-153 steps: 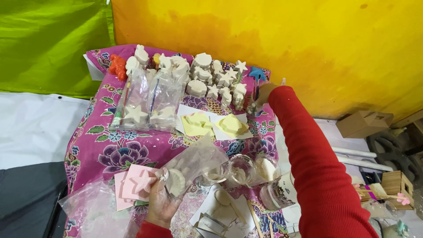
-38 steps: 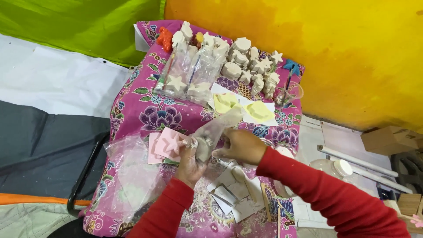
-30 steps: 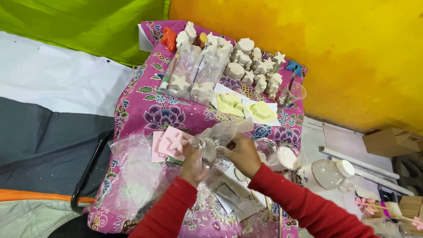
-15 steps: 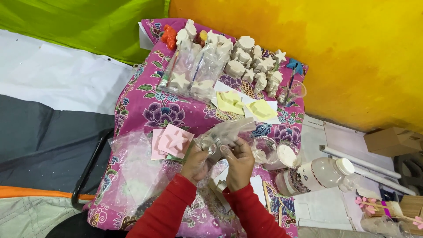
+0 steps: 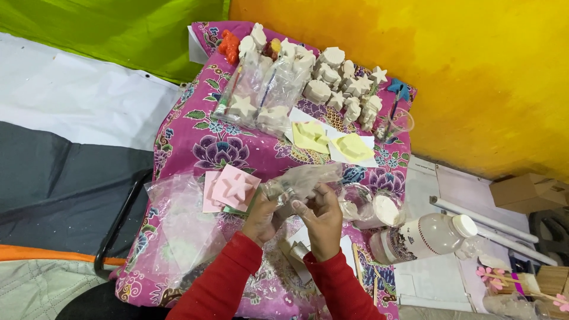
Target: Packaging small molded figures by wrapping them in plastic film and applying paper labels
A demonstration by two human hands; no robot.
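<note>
Both my hands hold a small clear plastic bag (image 5: 302,181) over a table covered with a pink flowered cloth (image 5: 195,139). My left hand (image 5: 262,218) grips its lower left part. My right hand (image 5: 322,218) pinches it from the right, fingers curled on the plastic. Something pale lies inside the bag; I cannot tell what it is. Pink star-shaped moulds (image 5: 230,188) lie just left of my hands.
White plaster figures (image 5: 332,80) and bagged ones (image 5: 261,95) crowd the far end, with two yellow moulds (image 5: 329,141) before them. A heap of clear bags (image 5: 178,219) lies at the left. Plastic cups (image 5: 379,208) and a white-capped bottle (image 5: 424,237) lie at the right.
My right arm came back from the far end of the table and my right hand joined the left on the bag. The view shifted left.
</note>
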